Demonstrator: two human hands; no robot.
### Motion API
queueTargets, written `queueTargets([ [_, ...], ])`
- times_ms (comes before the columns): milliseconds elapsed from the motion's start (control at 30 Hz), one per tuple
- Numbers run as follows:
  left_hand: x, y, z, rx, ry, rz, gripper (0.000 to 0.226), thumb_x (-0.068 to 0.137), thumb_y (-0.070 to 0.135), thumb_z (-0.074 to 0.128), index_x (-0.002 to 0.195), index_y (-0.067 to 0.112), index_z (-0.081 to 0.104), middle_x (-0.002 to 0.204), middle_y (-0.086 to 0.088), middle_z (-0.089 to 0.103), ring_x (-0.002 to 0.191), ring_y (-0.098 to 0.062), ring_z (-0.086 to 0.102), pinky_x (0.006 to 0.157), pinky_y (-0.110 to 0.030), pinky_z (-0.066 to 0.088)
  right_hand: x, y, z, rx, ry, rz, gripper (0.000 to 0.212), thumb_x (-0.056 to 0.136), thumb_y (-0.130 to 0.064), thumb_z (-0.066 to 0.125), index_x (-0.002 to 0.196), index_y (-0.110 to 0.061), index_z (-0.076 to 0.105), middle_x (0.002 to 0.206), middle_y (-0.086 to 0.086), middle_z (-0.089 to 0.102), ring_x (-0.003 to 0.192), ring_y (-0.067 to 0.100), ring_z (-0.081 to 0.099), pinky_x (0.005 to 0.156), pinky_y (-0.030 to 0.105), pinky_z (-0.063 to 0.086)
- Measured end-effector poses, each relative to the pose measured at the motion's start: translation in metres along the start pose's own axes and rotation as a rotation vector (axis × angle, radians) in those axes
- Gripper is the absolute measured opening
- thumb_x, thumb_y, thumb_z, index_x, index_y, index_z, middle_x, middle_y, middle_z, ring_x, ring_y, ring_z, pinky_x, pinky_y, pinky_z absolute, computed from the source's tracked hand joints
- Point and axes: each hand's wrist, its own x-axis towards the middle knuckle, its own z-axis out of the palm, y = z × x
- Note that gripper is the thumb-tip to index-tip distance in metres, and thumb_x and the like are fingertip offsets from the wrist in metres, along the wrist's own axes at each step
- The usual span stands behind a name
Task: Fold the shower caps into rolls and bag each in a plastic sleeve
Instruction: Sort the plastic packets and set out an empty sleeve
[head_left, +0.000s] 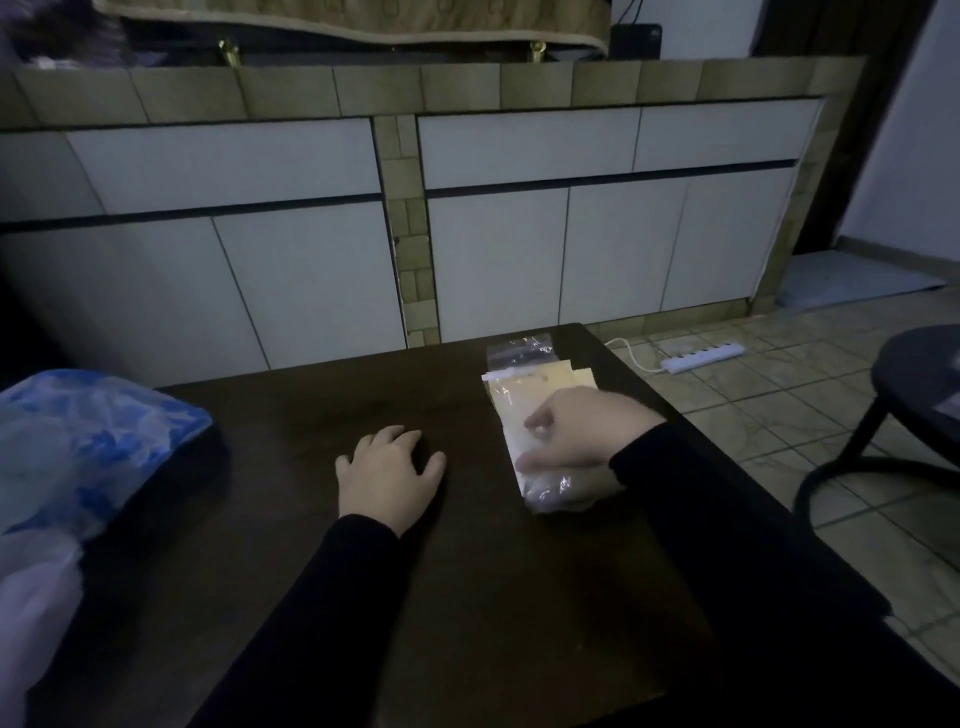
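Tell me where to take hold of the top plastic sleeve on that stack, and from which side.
Pinch the top plastic sleeve at its long left edge, coming in from the open table side. The stack lies flat, pointing away from the person, and the right hand already rests on its near half, so the left edge is the free one. The left hand lies flat nearby, holding nothing.

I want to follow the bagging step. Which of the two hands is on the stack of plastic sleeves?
The right hand: it rests on the stack of plastic sleeves near the table's right edge. The left hand lies on bare dark table, apart from them.
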Motion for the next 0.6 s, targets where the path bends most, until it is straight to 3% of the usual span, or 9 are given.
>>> queueTargets([
  [300, 0.000, 0.001, -0.002, -0.015, -0.004, 0.007, 0.055, 0.096, 0.055, 0.045, 0.144, 0.027, 0.044, 0.153, 0.004, 0.037, 0.140, -0.019, 0.032, 0.116, -0.051, 0.024, 0.010, 0.026, -0.004, -0.002, 0.025, 0.126, 0.060, 0.082, -0.037, 0.071, 0.137, -0.029, 0.049, 0.135, -0.004, 0.053, 0.119, 0.019, 0.051, 0.094, 0.033, 0.042],
  [467, -0.002, 0.001, -0.003, -0.020, 0.003, 0.005, 0.054, 0.095, 0.054, 0.045, 0.142, 0.027, 0.046, 0.152, 0.004, 0.038, 0.140, -0.019, 0.033, 0.115, -0.050, 0.025, -0.002, 0.015, -0.021, -0.053, 0.088, 0.046, 0.054, 0.086, -0.035, 0.065, 0.138, -0.032, 0.049, 0.141, -0.005, 0.050, 0.124, 0.018, 0.050, 0.098, 0.032, 0.041],
  [600, -0.004, -0.001, -0.009, -0.098, 0.009, 0.007, 0.052, 0.095, 0.050, 0.049, 0.142, 0.026, 0.047, 0.151, 0.004, 0.039, 0.137, -0.017, 0.038, 0.115, -0.048, 0.028, -0.023, -0.009, -0.036, -0.113, 0.238, -0.065, 0.050, 0.091, -0.041, 0.058, 0.140, -0.034, 0.047, 0.145, -0.003, 0.047, 0.127, 0.018, 0.048, 0.095, 0.032, 0.042],
])
